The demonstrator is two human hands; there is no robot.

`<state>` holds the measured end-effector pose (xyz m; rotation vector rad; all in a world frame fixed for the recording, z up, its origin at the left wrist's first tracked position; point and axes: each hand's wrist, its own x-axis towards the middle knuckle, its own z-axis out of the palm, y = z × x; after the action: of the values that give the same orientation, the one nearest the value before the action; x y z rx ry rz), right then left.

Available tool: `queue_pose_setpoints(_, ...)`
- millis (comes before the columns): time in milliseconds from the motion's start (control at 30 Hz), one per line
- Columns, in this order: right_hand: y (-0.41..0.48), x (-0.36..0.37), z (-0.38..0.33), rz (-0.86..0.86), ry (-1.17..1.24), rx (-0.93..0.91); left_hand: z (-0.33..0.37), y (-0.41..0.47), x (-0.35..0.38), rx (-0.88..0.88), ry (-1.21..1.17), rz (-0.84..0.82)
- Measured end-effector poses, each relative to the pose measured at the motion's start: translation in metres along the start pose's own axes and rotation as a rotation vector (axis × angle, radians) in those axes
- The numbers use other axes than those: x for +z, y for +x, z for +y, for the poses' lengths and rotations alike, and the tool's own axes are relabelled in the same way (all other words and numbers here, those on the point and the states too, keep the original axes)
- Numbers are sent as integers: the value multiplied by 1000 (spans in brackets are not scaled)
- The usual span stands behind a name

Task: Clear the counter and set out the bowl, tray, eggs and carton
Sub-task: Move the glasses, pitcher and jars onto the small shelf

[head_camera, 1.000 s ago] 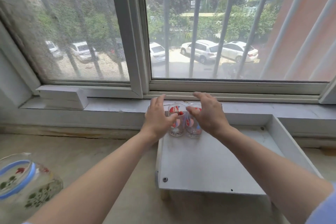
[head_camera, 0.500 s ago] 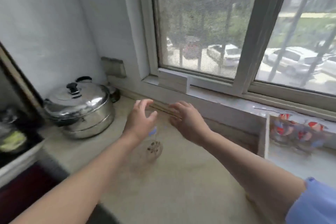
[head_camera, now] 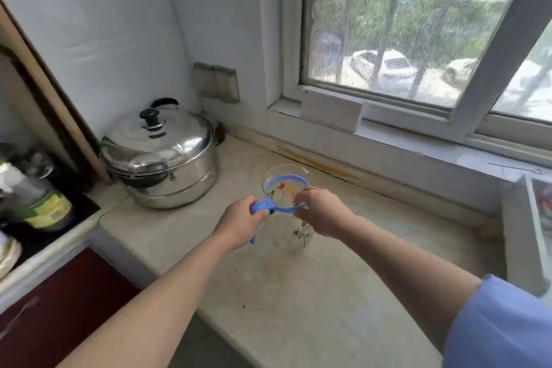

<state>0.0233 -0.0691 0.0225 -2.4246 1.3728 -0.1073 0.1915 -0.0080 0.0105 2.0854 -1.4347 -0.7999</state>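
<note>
A clear glass pitcher [head_camera: 291,234] with painted flowers, a blue rim band and a blue handle stands on the stone counter [head_camera: 298,293] below the window. My left hand [head_camera: 239,222] grips the blue handle on its left side. My right hand [head_camera: 321,212] holds the pitcher's rim and upper wall on the right. No bowl, eggs or carton show in this view. A white tray [head_camera: 519,236] sits at the far right edge, mostly cut off.
A lidded steel steamer pot [head_camera: 161,155] stands at the counter's back left corner. Bottles and jars [head_camera: 38,203] crowd a lower dark surface at the far left. The window sill [head_camera: 418,140] runs along the back. The counter's front edge drops off below my arms.
My view swung left from the tray with the glasses. Both hands left the glasses, crossed to the pitcher and took hold of it.
</note>
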Motion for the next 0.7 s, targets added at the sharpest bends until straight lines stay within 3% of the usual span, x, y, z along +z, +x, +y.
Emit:
queue_pose_setpoints(300, -9, -2, -9, 160, 32, 23, 13, 4, -2, 17, -120, 85)
queue_pose_setpoints(700, -124, -140, 21, 565, 21, 21, 151, -43, -40, 496, -198, 102)
